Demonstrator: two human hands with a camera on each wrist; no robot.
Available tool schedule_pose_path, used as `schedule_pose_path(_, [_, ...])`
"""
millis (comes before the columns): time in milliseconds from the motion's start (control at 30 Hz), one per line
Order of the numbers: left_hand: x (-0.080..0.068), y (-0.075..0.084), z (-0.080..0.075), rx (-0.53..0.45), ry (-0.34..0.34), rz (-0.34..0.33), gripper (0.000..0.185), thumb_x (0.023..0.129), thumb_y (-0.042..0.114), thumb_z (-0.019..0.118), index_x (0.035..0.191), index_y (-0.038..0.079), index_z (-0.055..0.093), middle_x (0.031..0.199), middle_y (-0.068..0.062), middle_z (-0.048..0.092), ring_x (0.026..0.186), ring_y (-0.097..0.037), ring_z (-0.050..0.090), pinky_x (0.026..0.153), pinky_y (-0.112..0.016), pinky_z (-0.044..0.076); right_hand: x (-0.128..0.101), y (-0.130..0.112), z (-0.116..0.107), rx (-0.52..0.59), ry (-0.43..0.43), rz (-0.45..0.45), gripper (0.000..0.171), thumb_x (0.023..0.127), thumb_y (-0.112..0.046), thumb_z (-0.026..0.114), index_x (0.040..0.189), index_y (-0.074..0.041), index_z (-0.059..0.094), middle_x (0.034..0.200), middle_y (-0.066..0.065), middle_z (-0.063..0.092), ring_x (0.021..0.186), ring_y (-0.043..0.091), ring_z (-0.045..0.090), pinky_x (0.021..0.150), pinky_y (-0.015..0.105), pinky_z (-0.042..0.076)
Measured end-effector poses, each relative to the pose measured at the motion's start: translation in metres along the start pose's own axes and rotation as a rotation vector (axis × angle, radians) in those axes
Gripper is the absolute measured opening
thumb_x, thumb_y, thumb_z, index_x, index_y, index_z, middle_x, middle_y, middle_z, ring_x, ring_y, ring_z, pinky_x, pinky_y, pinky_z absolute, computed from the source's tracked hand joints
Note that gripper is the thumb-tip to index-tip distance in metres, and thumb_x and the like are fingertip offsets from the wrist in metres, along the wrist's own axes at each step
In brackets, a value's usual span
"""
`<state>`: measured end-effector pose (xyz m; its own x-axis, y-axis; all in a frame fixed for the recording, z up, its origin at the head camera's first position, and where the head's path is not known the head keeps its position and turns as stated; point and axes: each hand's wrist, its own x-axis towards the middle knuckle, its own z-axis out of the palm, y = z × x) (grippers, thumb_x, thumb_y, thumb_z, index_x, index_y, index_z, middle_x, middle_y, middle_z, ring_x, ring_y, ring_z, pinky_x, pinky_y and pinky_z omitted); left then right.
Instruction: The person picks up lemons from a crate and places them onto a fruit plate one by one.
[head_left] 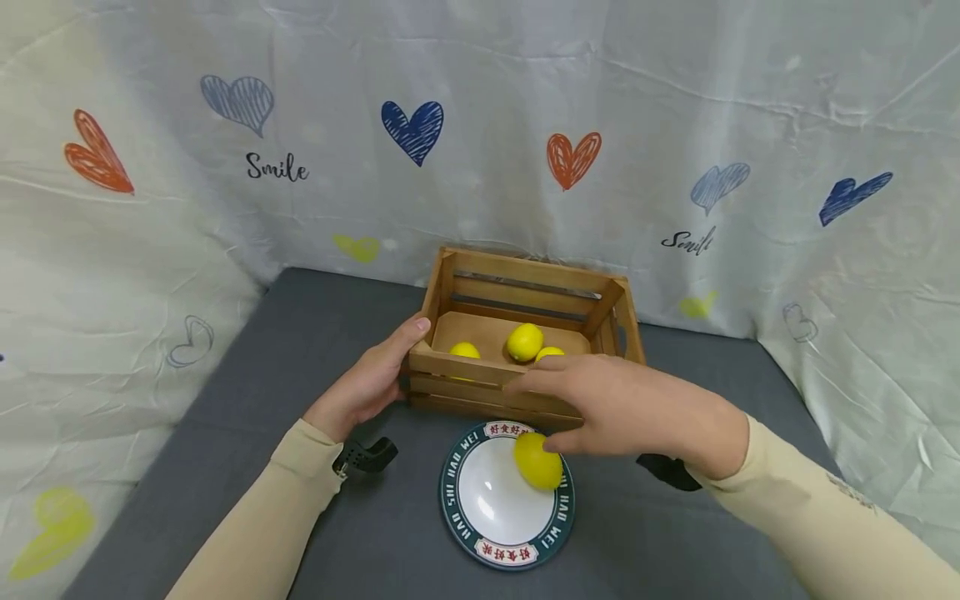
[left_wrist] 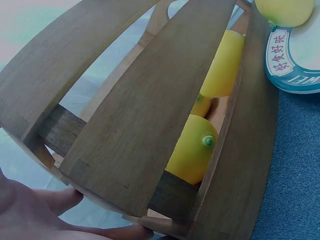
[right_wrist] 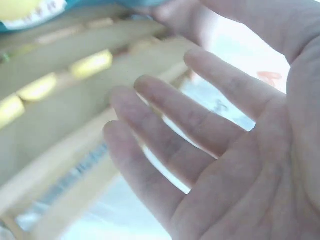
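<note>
L hand (head_left: 367,382) grips crate (head_left: 480,379) at left corner. R hand (head_left: 622,408), fingers straight and spread, holds nothing, hovers over crate front and plate (head_left: 491,508). Lemon (head_left: 537,461) lies on plate; three lemons in crate.

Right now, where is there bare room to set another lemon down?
The white well of the plate is bare left of the lemon. Grey table lies open left of the crate and right of it. Crowded: the crate's near wall, where the left hand and right hand meet.
</note>
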<state>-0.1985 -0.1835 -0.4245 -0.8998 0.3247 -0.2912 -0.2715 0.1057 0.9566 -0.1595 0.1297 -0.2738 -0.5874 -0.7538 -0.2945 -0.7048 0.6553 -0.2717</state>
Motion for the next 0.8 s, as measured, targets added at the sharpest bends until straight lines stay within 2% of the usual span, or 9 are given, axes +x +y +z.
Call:
schedule_pose_path(133, [0.000, 0.001, 0.000, 0.002, 0.006, 0.001, 0.087, 0.107, 0.073, 0.041, 0.175, 0.037, 0.000, 0.184, -0.006, -0.008, 0.167, -0.047, 0.006, 0.117, -0.089, 0.018, 0.003, -0.001, -0.025, -0.052, 0.082, -0.029, 0.063, 0.094, -0.029, 0.087, 0.151, -0.027, 0.062, 0.150, -0.006, 0.064, 0.127, 0.019, 0.067, 0.105, 0.045, 0.059])
schedule_pose_path(233, [0.000, 0.000, 0.000, -0.003, 0.009, -0.001, 0.087, 0.107, 0.073, 0.042, 0.175, 0.038, 0.001, 0.184, -0.005, -0.006, 0.167, -0.047, 0.007, 0.119, -0.087, 0.018, 0.011, 0.003, -0.038, -0.078, 0.118, -0.005, 0.060, 0.094, -0.028, 0.087, 0.150, -0.028, 0.064, 0.145, -0.006, 0.066, 0.122, 0.019, 0.067, 0.102, 0.044, 0.059])
schedule_pose_path(300, [0.001, -0.001, 0.001, -0.009, 0.005, 0.001, 0.086, 0.107, 0.073, 0.042, 0.175, 0.039, 0.001, 0.184, -0.005, -0.006, 0.167, -0.047, 0.009, 0.120, -0.086, 0.019, 0.018, 0.009, -0.044, -0.090, 0.125, 0.014, 0.060, 0.095, -0.027, 0.086, 0.150, -0.028, 0.064, 0.146, -0.005, 0.066, 0.126, 0.020, 0.067, 0.105, 0.046, 0.058])
schedule_pose_path(500, [0.000, -0.002, 0.002, -0.028, 0.002, 0.006, 0.084, 0.107, 0.072, 0.041, 0.175, 0.040, 0.003, 0.184, -0.006, -0.003, 0.166, -0.046, 0.014, 0.120, -0.085, 0.021, 0.047, 0.038, -0.048, -0.043, 0.094, 0.045, 0.058, 0.097, -0.026, 0.084, 0.151, -0.022, 0.064, 0.150, 0.000, 0.066, 0.135, 0.026, 0.064, 0.111, 0.051, 0.055])
schedule_pose_path(800, [0.000, -0.001, 0.001, -0.038, 0.025, -0.005, 0.087, 0.106, 0.073, 0.044, 0.175, 0.039, 0.004, 0.184, -0.005, -0.003, 0.166, -0.045, 0.014, 0.119, -0.087, 0.021, 0.097, 0.081, -0.036, 0.009, -0.032, 0.147, 0.063, 0.099, -0.020, 0.081, 0.157, -0.014, 0.058, 0.160, 0.010, 0.059, 0.144, 0.036, 0.059, 0.115, 0.055, 0.053])
